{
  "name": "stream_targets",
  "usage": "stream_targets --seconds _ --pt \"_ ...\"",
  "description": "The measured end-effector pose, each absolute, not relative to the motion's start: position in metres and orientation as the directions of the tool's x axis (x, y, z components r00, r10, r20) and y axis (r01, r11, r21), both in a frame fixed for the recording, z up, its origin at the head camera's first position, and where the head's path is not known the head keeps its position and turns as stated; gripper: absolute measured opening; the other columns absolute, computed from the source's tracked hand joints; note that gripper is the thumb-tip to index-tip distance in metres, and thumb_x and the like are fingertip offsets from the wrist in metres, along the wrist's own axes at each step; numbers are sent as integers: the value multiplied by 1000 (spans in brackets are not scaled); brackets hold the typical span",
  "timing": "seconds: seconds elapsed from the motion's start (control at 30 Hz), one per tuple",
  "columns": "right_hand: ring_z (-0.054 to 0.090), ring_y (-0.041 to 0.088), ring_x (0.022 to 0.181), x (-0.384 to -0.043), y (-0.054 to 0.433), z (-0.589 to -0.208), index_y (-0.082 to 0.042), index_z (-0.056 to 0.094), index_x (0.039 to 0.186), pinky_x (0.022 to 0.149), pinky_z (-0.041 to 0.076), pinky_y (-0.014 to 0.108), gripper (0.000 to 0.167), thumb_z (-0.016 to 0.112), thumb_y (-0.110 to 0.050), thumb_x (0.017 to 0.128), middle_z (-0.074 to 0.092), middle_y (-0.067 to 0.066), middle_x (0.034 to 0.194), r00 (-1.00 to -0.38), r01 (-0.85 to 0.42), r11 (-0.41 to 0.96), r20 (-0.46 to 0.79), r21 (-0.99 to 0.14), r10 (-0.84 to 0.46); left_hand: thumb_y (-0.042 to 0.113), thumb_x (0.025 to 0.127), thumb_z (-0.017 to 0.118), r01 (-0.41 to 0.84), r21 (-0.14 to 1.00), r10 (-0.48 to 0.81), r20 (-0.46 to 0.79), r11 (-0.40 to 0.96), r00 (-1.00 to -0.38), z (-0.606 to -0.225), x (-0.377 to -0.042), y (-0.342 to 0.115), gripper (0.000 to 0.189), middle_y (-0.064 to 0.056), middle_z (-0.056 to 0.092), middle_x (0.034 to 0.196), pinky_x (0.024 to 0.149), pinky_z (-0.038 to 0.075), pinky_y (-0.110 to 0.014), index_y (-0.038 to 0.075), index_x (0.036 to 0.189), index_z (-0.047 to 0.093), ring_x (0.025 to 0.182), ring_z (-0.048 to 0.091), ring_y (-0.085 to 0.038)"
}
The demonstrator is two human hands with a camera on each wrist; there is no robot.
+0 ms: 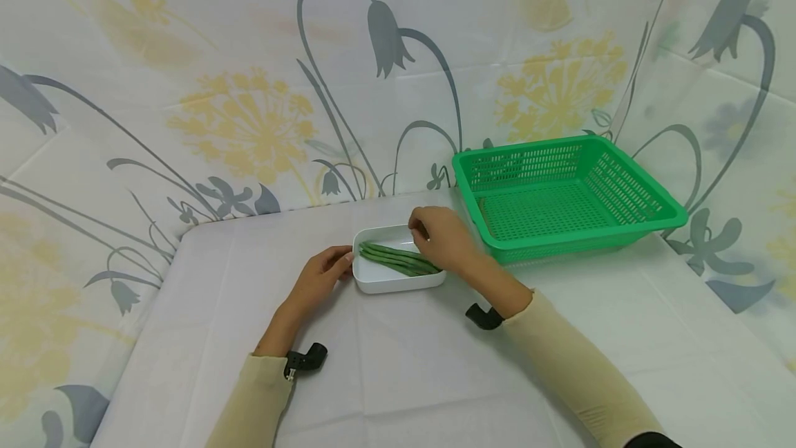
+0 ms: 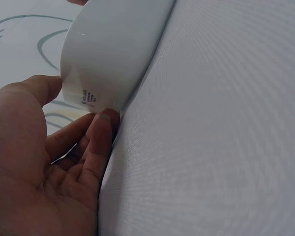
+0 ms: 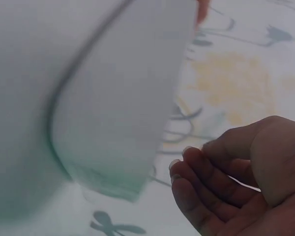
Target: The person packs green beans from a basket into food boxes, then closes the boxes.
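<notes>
A white rectangular dish (image 1: 398,285) stands on the table, with several long green beans (image 1: 398,258) lying lengthwise in it. My left hand (image 1: 320,278) holds the dish's left end. In the left wrist view its thumb (image 2: 50,88) is against the end wall near the rim, and its curled fingertips meet the lower corner by the cloth. Over the dish's right end hovers my right hand (image 1: 444,240), bent at the wrist above the bean ends. Its loosely curled fingers (image 3: 189,177) have nothing between them in the right wrist view, where the beans are hidden behind the dish wall.
A green plastic basket (image 1: 584,237) with slotted walls sits to the right, its near left corner close to my right hand. White cloth (image 1: 398,365) covers the table. A flower-patterned curtain (image 1: 249,123) hangs behind and along both sides.
</notes>
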State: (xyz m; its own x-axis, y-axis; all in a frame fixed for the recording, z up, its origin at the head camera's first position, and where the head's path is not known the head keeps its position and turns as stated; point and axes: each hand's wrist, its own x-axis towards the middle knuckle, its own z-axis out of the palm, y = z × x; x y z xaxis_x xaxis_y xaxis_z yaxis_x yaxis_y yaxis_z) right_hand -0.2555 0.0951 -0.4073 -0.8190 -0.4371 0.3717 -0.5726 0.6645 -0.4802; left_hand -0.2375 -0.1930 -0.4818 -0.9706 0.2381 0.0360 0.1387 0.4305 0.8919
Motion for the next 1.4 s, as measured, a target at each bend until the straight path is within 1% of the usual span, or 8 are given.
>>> stream_targets --seconds 0.17,0.33,0.53,0.63,0.8,1.0,1.23,1.4 --pt "64 19 76 -257 113 -387 -1 73 99 71 56 35 7 66 -1 99 71 7 86 -840 -540 645 388 -540 -379 29 113 55 139 893 239 36 429 -970 -481 -237 -193 43 -16 74 120 89 57 -30 1 145 60 107 70 -24" --pt "66 21 75 -262 133 -372 -1 74 99 70 56 36 8 66 -2 99 73 8 85 -846 -520 661 431 -541 -312 30 113 55 134 887 233 30 442 -972 -480 -236 -193 43 -15 74 121 90 57 -31 2 146 60 107 70 -24" --pt "66 25 75 -270 160 -363 0 75 100 70 55 39 9 67 -2 98 74 12 85 -855 -489 668 461 -560 -239 31 113 55 129 885 229 26 448 -973 -479 -236 -192 44 -15 74 120 91 56 -33 2 146 61 107 70 -24" --pt "67 28 79 -274 173 -363 1 74 101 74 55 42 9 66 -2 98 74 15 88 -871 -457 676 443 -577 -211 31 113 55 127 884 229 24 449 -973 -480 -236 -193 44 -15 74 120 91 56 -33 2 146 60 107 69 -24" --pt "67 34 88 -279 192 -365 3 72 105 81 55 48 12 66 -4 99 72 20 95 -922 -361 724 342 -588 -182 32 113 55 123 887 230 20 444 -973 -480 -236 -193 45 -15 74 121 91 56 -33 2 146 60 108 69 -24" --pt "67 40 99 -286 204 -372 6 72 113 86 56 53 18 67 -4 99 72 25 105 -965 -262 814 166 -518 -205 32 113 55 121 886 224 21 447 -974 -480 -236 -192 45 -15 74 120 92 56 -34 2 146 60 107 69 -24" --pt "69 43 106 -297 212 -387 6 72 122 88 57 55 27 66 -8 100 72 27 118 -966 -231 893 -22 -387 -259 31 113 56 125 887 226 24 445 -974 -481 -236 -192 45 -15 74 120 90 56 -32 2 146 60 107 70 -24" --pt "65 47 118 -297 212 -389 6 70 129 90 56 55 33 58 0 99 68 29 131 -932 -271 892 -134 -363 -337 30 113 55 132 887 228 31 442 -973 -482 -237 -192 44 -15 74 120 89 56 -30 1 146 60 106 70 -24"
